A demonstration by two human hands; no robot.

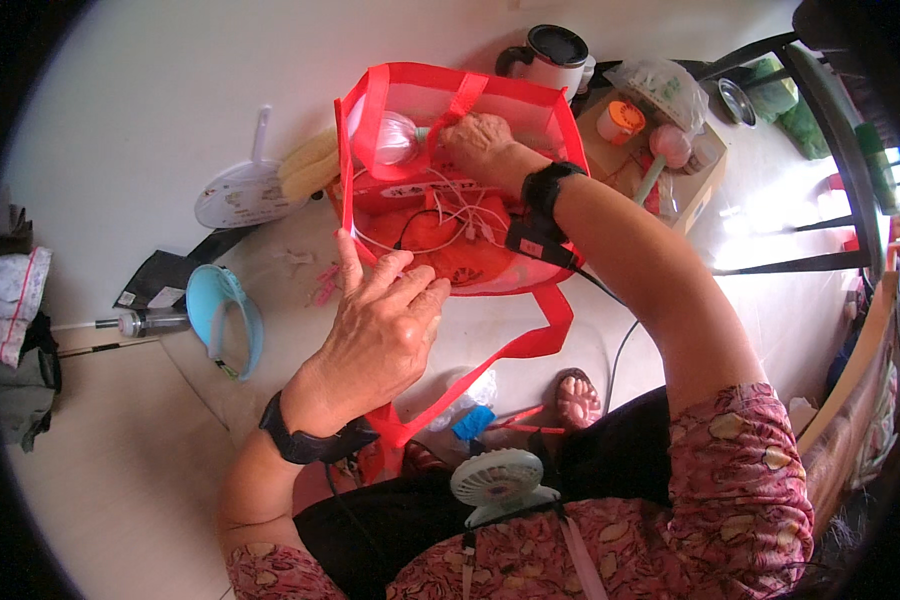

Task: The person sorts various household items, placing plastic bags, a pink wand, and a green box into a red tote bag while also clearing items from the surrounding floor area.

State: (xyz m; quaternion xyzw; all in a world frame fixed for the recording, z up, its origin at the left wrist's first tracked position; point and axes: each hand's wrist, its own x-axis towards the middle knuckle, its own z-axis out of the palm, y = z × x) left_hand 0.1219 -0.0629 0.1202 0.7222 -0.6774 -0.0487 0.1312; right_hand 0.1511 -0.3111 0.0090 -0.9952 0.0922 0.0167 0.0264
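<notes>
A red tote bag stands open before me, its mouth upward and one long handle hanging towards my lap. Over its near rim rests my left hand, fingers spread and slightly bent, with the thumb at the bag's left edge. Inside the far part is my right hand, its fingers curled near the green stem of a pink satin-wrapped bulb-shaped thing; the fingertips are hidden, so a grip on it cannot be told. White cables, a black adapter and an orange-red plastic bundle lie in the bag.
Behind the bag stands a white lidded mug. A cardboard box at right holds an orange-lidded jar and a second pink bulb-shaped thing. A black chair is far right. At left are a light blue visor and a hand fan.
</notes>
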